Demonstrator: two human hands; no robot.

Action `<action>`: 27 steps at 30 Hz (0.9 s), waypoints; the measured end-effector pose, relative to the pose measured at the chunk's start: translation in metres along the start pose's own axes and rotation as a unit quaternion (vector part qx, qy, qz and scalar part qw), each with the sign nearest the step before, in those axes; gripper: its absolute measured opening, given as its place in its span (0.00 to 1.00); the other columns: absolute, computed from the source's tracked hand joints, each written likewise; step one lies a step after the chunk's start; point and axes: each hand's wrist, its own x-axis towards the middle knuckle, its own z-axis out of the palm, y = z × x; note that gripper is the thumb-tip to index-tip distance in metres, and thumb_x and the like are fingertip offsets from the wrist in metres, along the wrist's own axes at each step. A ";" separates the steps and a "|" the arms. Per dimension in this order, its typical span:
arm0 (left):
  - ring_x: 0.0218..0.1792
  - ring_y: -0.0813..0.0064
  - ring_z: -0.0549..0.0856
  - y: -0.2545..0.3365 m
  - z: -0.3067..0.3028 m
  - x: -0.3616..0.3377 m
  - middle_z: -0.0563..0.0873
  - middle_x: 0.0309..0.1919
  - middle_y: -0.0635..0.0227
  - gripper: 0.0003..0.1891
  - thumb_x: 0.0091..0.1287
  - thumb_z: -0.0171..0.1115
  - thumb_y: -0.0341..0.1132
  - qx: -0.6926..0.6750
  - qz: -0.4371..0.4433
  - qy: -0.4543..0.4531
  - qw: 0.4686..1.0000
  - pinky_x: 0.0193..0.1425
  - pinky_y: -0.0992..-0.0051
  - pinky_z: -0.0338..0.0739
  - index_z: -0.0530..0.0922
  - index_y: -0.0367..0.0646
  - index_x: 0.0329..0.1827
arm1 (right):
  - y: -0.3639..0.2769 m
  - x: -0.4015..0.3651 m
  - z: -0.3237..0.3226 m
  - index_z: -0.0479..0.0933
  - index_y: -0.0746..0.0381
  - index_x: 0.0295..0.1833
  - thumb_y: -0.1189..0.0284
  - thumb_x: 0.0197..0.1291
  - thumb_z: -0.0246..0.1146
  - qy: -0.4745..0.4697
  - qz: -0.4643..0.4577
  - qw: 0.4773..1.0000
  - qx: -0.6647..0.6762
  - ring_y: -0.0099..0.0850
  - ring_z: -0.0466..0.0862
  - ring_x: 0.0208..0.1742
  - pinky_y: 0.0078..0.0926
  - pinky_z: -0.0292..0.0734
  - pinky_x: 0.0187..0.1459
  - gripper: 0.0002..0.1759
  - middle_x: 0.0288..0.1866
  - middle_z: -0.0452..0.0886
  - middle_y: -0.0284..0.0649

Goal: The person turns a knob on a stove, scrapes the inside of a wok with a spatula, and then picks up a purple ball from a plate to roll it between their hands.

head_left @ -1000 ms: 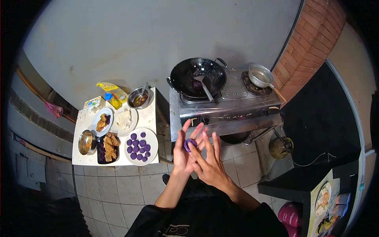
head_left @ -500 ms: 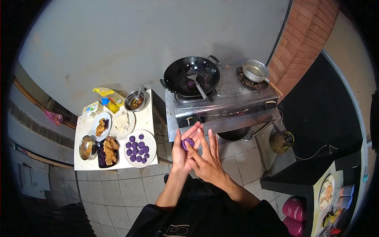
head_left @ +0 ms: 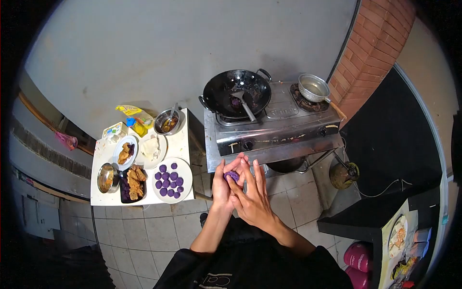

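Note:
A purple dough ball (head_left: 232, 177) rests in my left hand (head_left: 222, 190), whose fingers curl up around it. My right hand (head_left: 252, 197) lies over it with fingers stretched out and apart, one fingertip pressing on the ball. Both hands are above the floor, in front of the stove. To their left, a white plate (head_left: 188, 193) carries several more purple balls (head_left: 166, 184). Next to it stands a black tray (head_left: 126, 198) with brown fried pieces (head_left: 136, 180) and purple food.
A black wok (head_left: 221, 89) with a spatula (head_left: 246, 108) sits on the gas stove (head_left: 284, 132); a metal pot (head_left: 314, 89) is on the right burner. The white table (head_left: 100, 156) also bears plates, metal bowls and a yellow pouch (head_left: 129, 111). A black counter (head_left: 353, 226) stands at right.
The view has shifted slightly, so the stove and table sit a little further right. My right fingertip still presses the ball in my left hand, with only slight finger movement.

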 end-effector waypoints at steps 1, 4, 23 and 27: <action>0.70 0.58 0.76 -0.001 0.001 0.000 0.74 0.71 0.51 0.31 0.81 0.43 0.49 0.005 0.003 0.005 1.000 0.76 0.61 0.72 0.72 0.23 0.66 | 0.001 -0.001 -0.001 0.70 0.56 0.76 0.63 0.69 0.60 -0.005 -0.001 1.000 -0.002 0.68 0.45 0.82 0.72 0.45 0.75 0.31 0.84 0.47 0.61; 0.69 0.57 0.76 0.001 0.007 -0.001 0.74 0.70 0.50 0.30 0.82 0.42 0.49 -0.004 0.005 -0.015 1.000 0.76 0.59 0.71 0.71 0.26 0.67 | 0.007 -0.001 -0.003 0.70 0.56 0.76 0.62 0.69 0.61 -0.009 -0.007 1.000 0.007 0.69 0.45 0.82 0.71 0.45 0.76 0.31 0.83 0.47 0.63; 0.65 0.55 0.80 -0.001 -0.006 -0.005 0.81 0.62 0.49 0.35 0.82 0.36 0.57 -0.009 0.019 -0.033 0.999 0.74 0.58 0.73 0.75 0.29 0.64 | 0.012 -0.008 -0.003 0.71 0.52 0.76 0.63 0.67 0.63 -0.010 -0.027 0.998 0.052 0.68 0.45 0.82 0.72 0.45 0.75 0.31 0.84 0.46 0.60; 0.64 0.54 0.80 -0.004 -0.007 -0.005 0.81 0.61 0.49 0.35 0.82 0.36 0.57 0.025 0.016 -0.064 0.997 0.73 0.58 0.73 0.75 0.29 0.63 | 0.016 -0.005 -0.002 0.71 0.52 0.76 0.62 0.67 0.63 -0.020 -0.023 0.999 0.042 0.68 0.45 0.82 0.72 0.45 0.75 0.31 0.84 0.46 0.60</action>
